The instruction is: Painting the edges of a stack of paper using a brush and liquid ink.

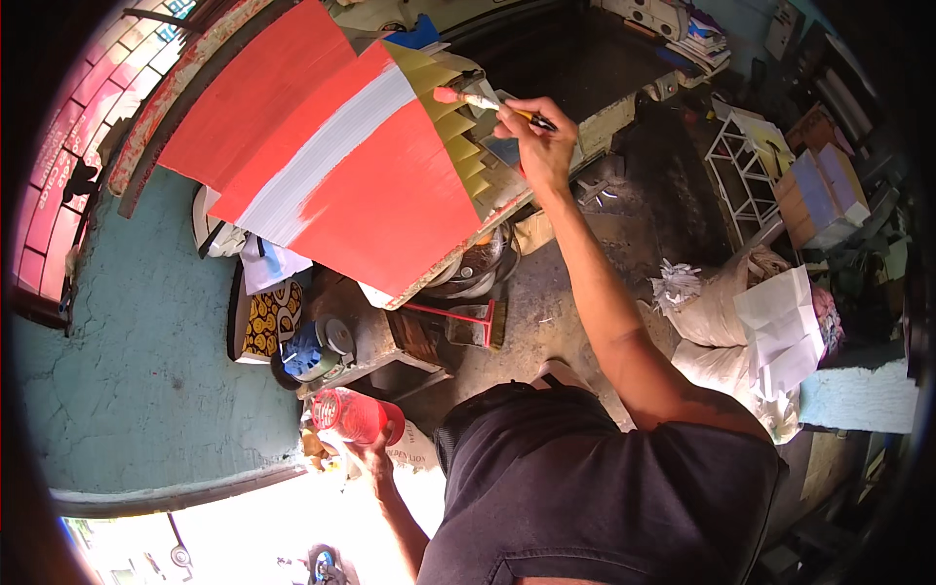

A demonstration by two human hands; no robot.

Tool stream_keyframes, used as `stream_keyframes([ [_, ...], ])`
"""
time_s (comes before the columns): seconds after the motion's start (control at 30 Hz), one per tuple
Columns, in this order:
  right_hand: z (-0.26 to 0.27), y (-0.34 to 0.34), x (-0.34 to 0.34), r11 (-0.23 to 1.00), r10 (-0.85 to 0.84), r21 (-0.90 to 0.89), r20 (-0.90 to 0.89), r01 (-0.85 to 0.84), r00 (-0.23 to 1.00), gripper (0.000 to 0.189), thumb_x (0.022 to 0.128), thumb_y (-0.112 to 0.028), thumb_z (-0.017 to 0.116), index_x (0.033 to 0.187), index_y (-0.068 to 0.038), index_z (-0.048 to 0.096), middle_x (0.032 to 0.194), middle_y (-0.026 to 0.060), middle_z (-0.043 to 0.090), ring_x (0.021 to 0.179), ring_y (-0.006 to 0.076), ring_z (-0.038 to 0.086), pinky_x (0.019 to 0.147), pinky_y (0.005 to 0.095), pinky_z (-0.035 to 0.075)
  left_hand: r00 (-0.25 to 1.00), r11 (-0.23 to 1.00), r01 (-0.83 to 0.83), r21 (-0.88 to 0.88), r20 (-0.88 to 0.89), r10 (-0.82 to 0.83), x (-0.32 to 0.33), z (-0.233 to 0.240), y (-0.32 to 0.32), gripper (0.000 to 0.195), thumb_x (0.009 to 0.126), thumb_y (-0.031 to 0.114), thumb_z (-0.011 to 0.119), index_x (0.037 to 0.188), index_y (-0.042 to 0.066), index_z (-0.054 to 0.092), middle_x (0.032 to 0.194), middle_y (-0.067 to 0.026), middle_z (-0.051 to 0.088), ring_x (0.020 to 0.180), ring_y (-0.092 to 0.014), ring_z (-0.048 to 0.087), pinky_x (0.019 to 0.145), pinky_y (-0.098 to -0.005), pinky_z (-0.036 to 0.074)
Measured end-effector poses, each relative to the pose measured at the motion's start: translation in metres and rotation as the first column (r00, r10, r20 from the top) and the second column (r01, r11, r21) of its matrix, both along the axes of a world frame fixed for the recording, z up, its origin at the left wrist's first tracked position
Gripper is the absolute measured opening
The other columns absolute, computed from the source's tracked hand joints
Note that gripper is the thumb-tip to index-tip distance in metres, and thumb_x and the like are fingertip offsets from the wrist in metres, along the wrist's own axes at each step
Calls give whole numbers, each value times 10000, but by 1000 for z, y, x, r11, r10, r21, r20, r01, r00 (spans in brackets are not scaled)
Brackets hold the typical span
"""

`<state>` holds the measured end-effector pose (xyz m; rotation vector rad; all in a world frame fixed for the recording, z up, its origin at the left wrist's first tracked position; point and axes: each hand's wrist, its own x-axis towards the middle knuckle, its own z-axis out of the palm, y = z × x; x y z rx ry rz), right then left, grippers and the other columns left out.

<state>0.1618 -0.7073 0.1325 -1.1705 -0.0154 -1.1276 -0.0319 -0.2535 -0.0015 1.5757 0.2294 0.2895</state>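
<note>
My right hand grips the handle of a paintbrush, whose bristles carry red paint. The brush tip is above several stepped yellow-green sheet edges at the right side of a red-painted stack. Across the top red sheet runs an unpainted pale band with a ragged edge where the red meets it. Down at the lower left, my left hand holds a red-stained plastic container, tilted on its side in view. Its contents cannot be made out.
A wooden bench with a blue-covered can stands below the painting table's edge. A red-framed dustpan lies on the floor. Stuffed sacks and a cardboard box are at the right. A teal wall borders the left.
</note>
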Motion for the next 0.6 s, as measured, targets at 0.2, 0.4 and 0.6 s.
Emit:
stream_keyframes([
  [0.2,-34,75,-4,878,367,-274,-137,-392,920,86,899,-6,672,984,0,683,877,142,714,760,189,734,633,277,638,1000,999,4,47,-31,-2,-7,-7,-9,1080,544,25,920,1455,82,343,1351,-116,486,1212,-283,497,1064,-464,393],
  [0.4,-39,43,14,961,199,-150,-213,-234,957,112,900,-4,675,1011,-7,668,926,155,705,779,202,739,611,256,641,999,999,36,19,-17,-36,-8,-10,-9,1117,535,80,930,1469,86,316,1362,-111,480,1228,-289,487,1073,-472,387],
  [0.6,-37,2,-9,989,101,-101,-54,-107,993,82,894,-12,685,974,-30,681,843,97,710,710,159,722,574,237,609,994,999,-33,-15,-106,31,-25,-22,-12,1125,528,79,927,1469,85,311,1371,-116,463,1241,-295,477,1075,-481,385],
])
